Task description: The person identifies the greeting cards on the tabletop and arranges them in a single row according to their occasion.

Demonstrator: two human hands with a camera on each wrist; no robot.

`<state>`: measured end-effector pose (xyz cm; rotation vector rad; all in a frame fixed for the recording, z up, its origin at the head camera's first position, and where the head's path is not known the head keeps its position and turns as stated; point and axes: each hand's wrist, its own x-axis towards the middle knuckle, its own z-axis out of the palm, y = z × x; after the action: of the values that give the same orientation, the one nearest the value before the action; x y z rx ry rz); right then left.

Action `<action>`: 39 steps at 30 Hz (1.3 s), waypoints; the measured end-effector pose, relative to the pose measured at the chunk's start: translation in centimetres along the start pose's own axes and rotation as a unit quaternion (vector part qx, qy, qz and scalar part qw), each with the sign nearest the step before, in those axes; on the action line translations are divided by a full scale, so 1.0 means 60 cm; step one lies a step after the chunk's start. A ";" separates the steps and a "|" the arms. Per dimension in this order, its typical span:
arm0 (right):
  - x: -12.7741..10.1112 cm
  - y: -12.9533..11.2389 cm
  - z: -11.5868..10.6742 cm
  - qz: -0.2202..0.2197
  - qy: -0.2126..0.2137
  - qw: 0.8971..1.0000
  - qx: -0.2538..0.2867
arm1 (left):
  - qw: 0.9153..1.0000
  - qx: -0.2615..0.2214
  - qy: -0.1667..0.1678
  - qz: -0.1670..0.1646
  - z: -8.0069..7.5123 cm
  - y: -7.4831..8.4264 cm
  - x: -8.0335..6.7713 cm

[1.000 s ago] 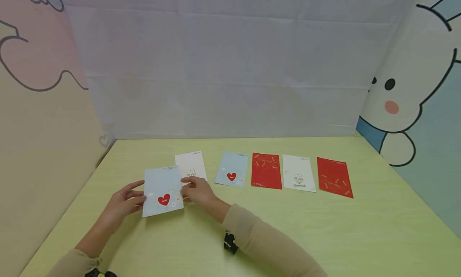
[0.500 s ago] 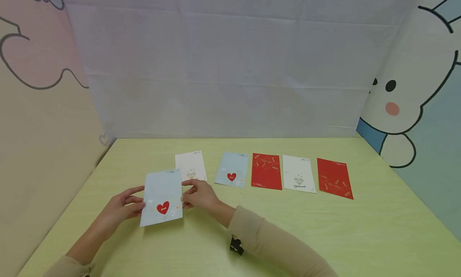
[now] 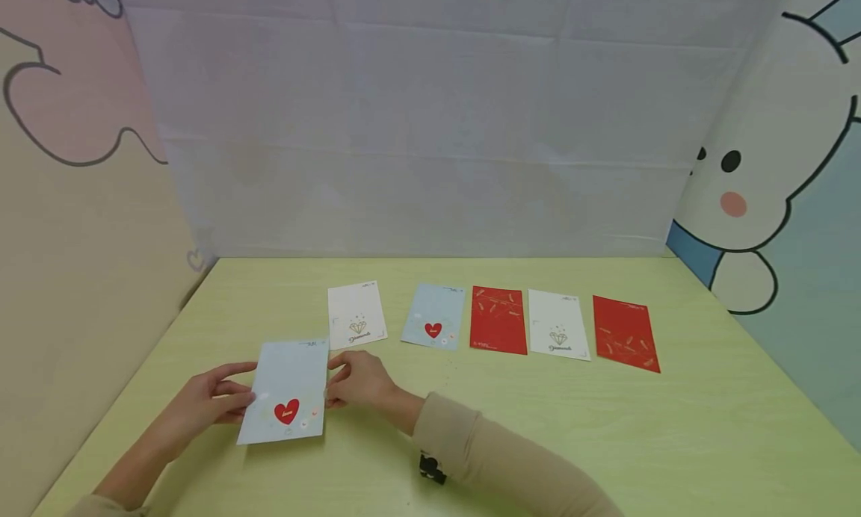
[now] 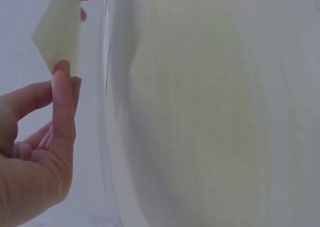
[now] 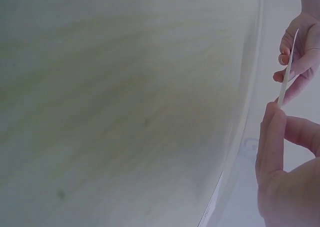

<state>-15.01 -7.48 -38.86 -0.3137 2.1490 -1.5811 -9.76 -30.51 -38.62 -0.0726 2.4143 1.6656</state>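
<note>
1. This looks like a staged recording booth, not a lived-in room: a pale yellow-green wood-grain bench [image 3: 605,442] stands boxed in on three sides.
2. Along the far edge hangs a creased, plain white cloth backdrop [image 3: 417,128].
3. The left edge meets a pastel pink-and-cream cartoon wall panel [image 3: 74,203]; the right edge meets a blue panel printed with a white cartoon rabbit [image 3: 760,166].
4. Only flat printed paper cards [image 3: 498,319] lie in a row near the far edge.
</note>
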 end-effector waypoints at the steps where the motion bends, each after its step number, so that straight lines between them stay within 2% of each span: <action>1: 0.000 0.000 0.002 0.000 0.000 1.000 -0.002 | 1.000 0.003 -0.001 -0.001 -0.001 -0.001 0.000; 7: 0.002 -0.001 0.012 -0.003 0.003 1.000 -0.027 | 1.000 0.027 -0.002 -0.009 -0.008 -0.011 -0.002; 17: 0.004 -0.008 0.021 0.022 -0.013 0.998 -0.057 | 0.999 0.046 -0.012 -0.024 -0.021 -0.026 0.000; 25: 0.010 -0.004 0.026 0.048 -0.027 0.997 -0.049 | 0.997 0.060 -0.022 -0.039 -0.025 -0.029 0.001; 32: 0.013 -0.005 0.032 0.066 -0.032 0.997 -0.026 | 0.996 0.075 -0.026 -0.038 -0.028 -0.029 0.002; 39: 0.010 -0.006 0.038 0.074 -0.031 0.996 -0.037 | 0.995 0.093 -0.021 -0.037 -0.030 -0.031 0.001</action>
<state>-14.51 -9.78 -39.18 -0.2180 2.1348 -1.3941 -9.79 -32.82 -39.72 -0.0970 2.4897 1.3909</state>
